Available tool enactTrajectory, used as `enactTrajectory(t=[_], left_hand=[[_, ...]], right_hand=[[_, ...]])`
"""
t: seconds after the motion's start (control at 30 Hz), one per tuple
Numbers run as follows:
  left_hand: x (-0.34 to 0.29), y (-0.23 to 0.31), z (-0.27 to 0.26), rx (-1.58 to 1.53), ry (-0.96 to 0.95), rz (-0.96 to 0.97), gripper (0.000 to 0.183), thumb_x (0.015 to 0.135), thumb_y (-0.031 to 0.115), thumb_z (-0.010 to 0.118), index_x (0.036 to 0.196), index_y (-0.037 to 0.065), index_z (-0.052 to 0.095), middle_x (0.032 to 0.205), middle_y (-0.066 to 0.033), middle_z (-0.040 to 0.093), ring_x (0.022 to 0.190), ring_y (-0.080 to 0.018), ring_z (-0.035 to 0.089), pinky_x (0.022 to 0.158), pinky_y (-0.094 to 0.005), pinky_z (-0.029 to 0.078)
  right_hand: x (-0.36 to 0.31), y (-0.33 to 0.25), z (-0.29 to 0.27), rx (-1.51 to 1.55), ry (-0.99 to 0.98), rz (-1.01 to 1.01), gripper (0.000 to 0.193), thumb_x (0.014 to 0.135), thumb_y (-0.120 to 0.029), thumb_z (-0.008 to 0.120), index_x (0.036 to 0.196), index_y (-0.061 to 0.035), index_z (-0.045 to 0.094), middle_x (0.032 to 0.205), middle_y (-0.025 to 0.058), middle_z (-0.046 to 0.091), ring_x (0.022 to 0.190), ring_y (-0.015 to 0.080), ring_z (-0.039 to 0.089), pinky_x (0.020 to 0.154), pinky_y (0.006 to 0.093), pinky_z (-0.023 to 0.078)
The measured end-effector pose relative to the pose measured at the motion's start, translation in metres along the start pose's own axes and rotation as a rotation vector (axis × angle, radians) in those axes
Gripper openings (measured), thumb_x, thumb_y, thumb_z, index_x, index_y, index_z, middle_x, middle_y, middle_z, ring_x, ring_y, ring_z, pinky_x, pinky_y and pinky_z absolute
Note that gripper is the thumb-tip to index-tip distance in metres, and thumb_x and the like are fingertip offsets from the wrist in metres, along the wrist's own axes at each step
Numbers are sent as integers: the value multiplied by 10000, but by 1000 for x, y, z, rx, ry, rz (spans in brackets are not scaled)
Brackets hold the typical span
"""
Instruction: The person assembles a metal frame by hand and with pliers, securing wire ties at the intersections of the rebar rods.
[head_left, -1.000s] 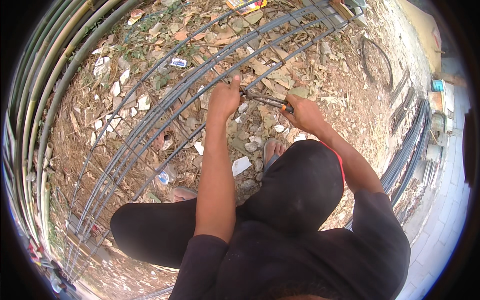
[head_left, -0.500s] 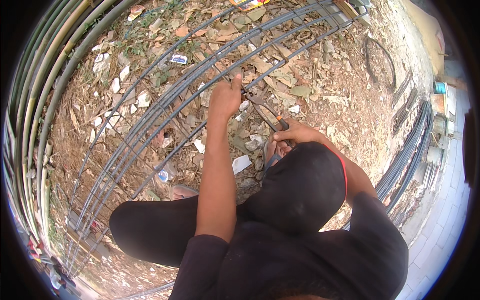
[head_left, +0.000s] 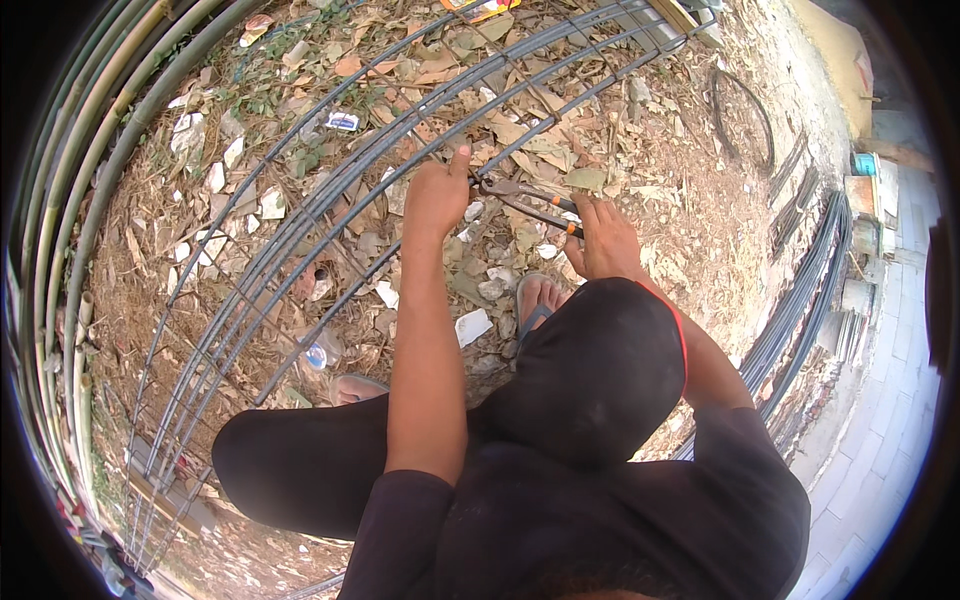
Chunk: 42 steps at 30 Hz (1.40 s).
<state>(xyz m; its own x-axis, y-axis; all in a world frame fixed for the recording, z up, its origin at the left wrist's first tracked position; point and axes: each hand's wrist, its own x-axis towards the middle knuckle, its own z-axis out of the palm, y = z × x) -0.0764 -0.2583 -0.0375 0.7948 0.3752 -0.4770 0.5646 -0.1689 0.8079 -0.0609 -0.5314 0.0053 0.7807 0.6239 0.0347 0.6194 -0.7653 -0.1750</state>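
A long cage of steel reinforcing bars (head_left: 331, 230) with thin cross ties lies in front of me, curving from lower left to upper right. My left hand (head_left: 437, 200) is closed around its nearest bar, thumb pointing up. In my right hand (head_left: 607, 240) is a pair of pincers (head_left: 515, 189) with orange and black handles, the handles a little apart. Their jaws touch the bar right beside my left hand. Whether a tie wire sits in the jaws is too small to tell.
Bamboo poles (head_left: 110, 150) stand along the left. A bundle of thin steel rods (head_left: 805, 290) lies at right beside pale paving (head_left: 885, 400), with a loop of black wire (head_left: 742, 120) farther off. Dry leaves and white shards (head_left: 473, 327) litter the ground around my sandalled feet (head_left: 540, 298).
My right hand has moved up and away from my knee, swinging the pincers from a downward slant to nearly level. My left hand stays on the bar.
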Motion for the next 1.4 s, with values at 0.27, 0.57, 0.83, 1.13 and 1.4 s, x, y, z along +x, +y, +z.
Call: enactTrajectory(t=[0.27,0.57,0.83,1.13,1.4], left_hand=[[4,-5,4,71,53,26,740,992,560,493,713,-103,667,760,-332,647,817,-503,647,793,-542,485],[4,0,8,26,23,40,740,1002,558,479,715,-98,669,776,-339,645,819,-506,647,797,-537,484],[2,-8,1,52,2,83,670,1020,514,510,833,-99,706,722,-198,714,672,-260,739,617,-354,551],[-6,11,0,69,10,45,754,1009,542,472,679,-112,652,726,-338,618,760,-509,631,776,-544,482],[-10,16,-5,162,46,110,732,1011,540,462,792,-124,681,834,-374,641,867,-520,652,820,-554,503]], right_hand=[[17,10,3,325,-377,134,386,920,-413,707,1011,-38,693,670,151,623,685,337,672,677,455,527],[14,22,5,868,-919,374,355,891,-300,777,951,31,662,772,71,696,710,171,684,655,348,530],[-9,-7,-15,43,30,-66,550,761,-246,835,1238,-110,597,1149,126,669,990,351,669,807,455,548],[-3,2,-22,997,-494,341,450,1000,-419,561,1061,-3,723,689,69,618,675,149,598,606,307,461],[-2,7,12,973,-654,425,874,716,-288,911,1425,15,499,876,41,649,787,138,628,708,285,502]])
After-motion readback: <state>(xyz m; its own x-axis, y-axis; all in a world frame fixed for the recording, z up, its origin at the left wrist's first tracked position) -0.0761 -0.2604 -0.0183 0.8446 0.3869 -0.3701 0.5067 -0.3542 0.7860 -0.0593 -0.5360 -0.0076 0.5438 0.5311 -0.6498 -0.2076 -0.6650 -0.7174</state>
